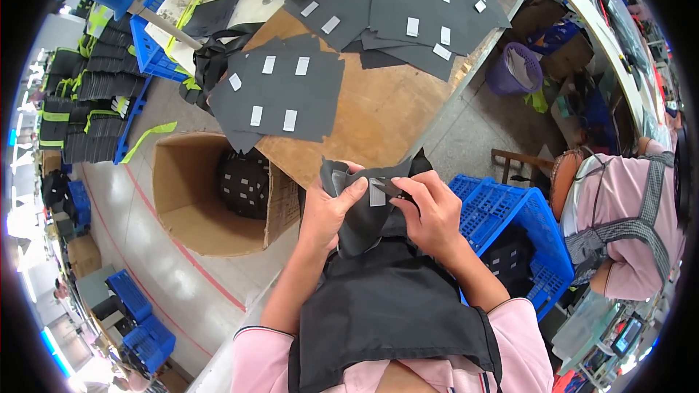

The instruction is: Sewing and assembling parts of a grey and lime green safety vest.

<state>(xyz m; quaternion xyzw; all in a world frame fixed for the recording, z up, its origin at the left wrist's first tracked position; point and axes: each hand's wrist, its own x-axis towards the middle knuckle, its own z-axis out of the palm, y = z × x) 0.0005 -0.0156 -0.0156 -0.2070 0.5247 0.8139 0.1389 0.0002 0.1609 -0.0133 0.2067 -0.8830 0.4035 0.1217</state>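
Observation:
My left hand (325,211) grips a dark grey fabric piece (357,225) between thumb and fingers, its upper edge folded over. A white rectangular patch (377,193) shows on the fabric. My right hand (431,212) is closed in a pinch beside that patch. From its fingertips a small dark pointed tool (389,187) reaches to the patch; it looks like thread snips, mostly hidden by the fingers. The fabric hangs in front of my black apron (397,306), just off the table's near corner. A stack of similar grey pieces with white patches (280,91) lies on the wooden table (378,113).
More patched pieces (415,7) are spread at the table's far end. A cardboard box (186,196) with dark pieces inside stands at left. To my right is a blue plastic crate (502,211), with a seated person (626,218) beyond it. A purple bin (513,69) stands past the table.

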